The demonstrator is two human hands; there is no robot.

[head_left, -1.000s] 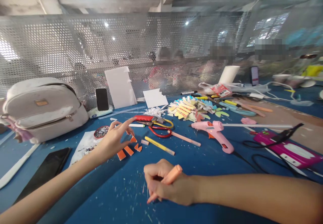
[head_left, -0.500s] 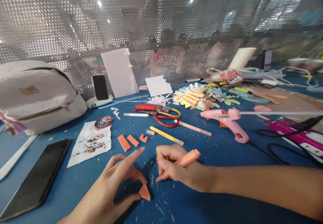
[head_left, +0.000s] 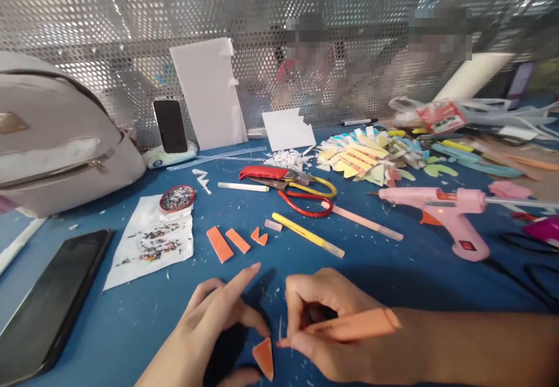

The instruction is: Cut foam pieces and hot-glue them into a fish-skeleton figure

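Low in the view, my left hand (head_left: pixel 213 323) pinches a small orange triangular piece (head_left: pixel 264 358) between a fingertip and the thumb, its index finger stretched out above. Just right of it, my right hand (head_left: pixel 327 317) grips an orange marker (head_left: pixel 356 327) like a pen. The marker's tip points left at the triangle, a small gap apart. Beyond the hands lie an orange strip (head_left: pixel 219 244), a narrower orange strip (head_left: pixel 238 240) and small orange scraps (head_left: pixel 259 236). Near these are a clear pinkish cap (head_left: pixel 273 224) and a yellow marker (head_left: pixel 308 234).
Red-handled scissors (head_left: pixel 305 203) and a pink glue gun (head_left: pixel 441 203) lie behind and to the right. At left are a black phone (head_left: pixel 52 299), a paper with beads (head_left: pixel 131 247) and a backpack (head_left: pixel 74 142). Paper scraps (head_left: pixel 367 154) pile up near the perforated metal screen (head_left: pixel 244 20).
My view has moved closer to the table. The marker in my right hand lies flatter, its tip nearer the triangle. My left hand still pinches the triangle, now turned slightly.
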